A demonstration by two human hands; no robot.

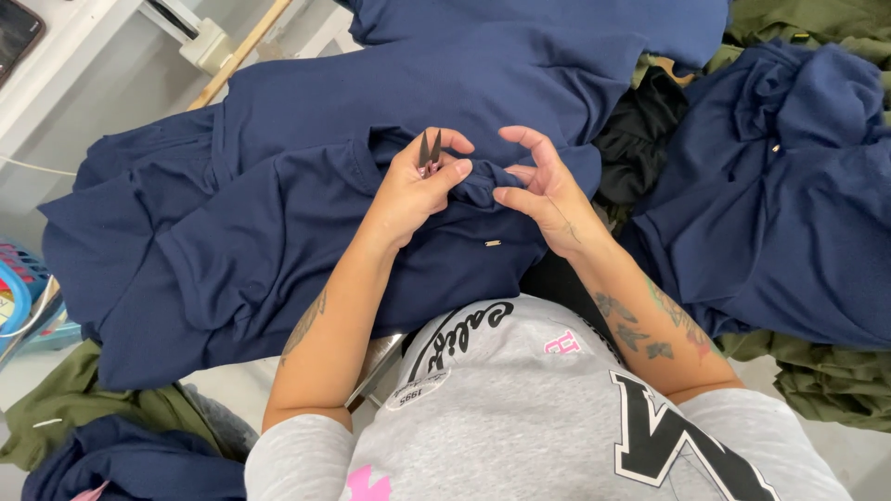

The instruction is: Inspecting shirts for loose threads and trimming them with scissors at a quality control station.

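Observation:
A navy blue garment (278, 186) lies spread over the table in front of me. My left hand (413, 186) holds small black thread snips (429, 150), blades pointing up, and also pinches a bunched fold of the navy fabric (478, 186). My right hand (543, 186) grips the same fold from the right with thumb and fingers, other fingers curled above it. A small metal eyelet (493, 243) shows on the garment just below my hands.
More navy garments (780, 186) are piled at the right, with olive green ones (817, 380) under them and a black piece (640, 139) between. Olive and navy cloth (83, 417) lies lower left. A blue basket (19, 288) sits at the left edge, a wooden stick (237, 56) at top.

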